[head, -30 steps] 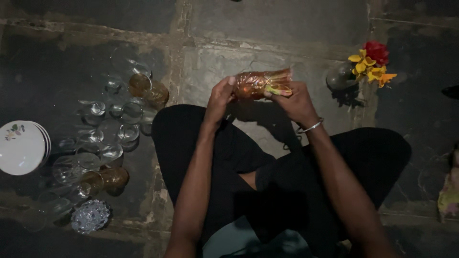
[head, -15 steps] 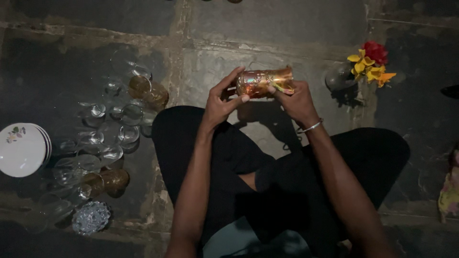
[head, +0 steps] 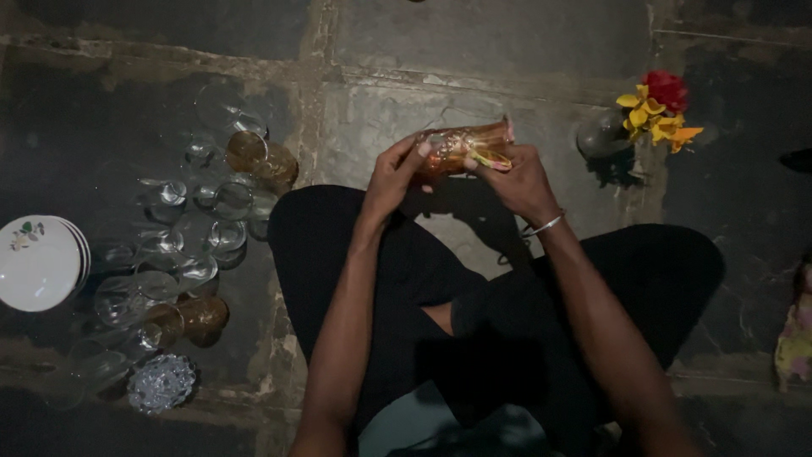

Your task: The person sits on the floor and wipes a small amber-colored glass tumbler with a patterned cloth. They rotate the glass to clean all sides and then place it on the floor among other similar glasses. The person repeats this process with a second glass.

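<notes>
Since half a second ago the left hand (head: 391,176) has curled its fingers back onto the amber patterned glass (head: 463,145); the glass lies sideways above the lap, rim toward the right hand (head: 518,182); both grips clasp it.

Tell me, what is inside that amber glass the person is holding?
The amber glass lies sideways between the left hand and right hand. A yellowish cloth shows at its open end under the right fingers. How far in it reaches is hidden by patterned glass and fingers.
</notes>
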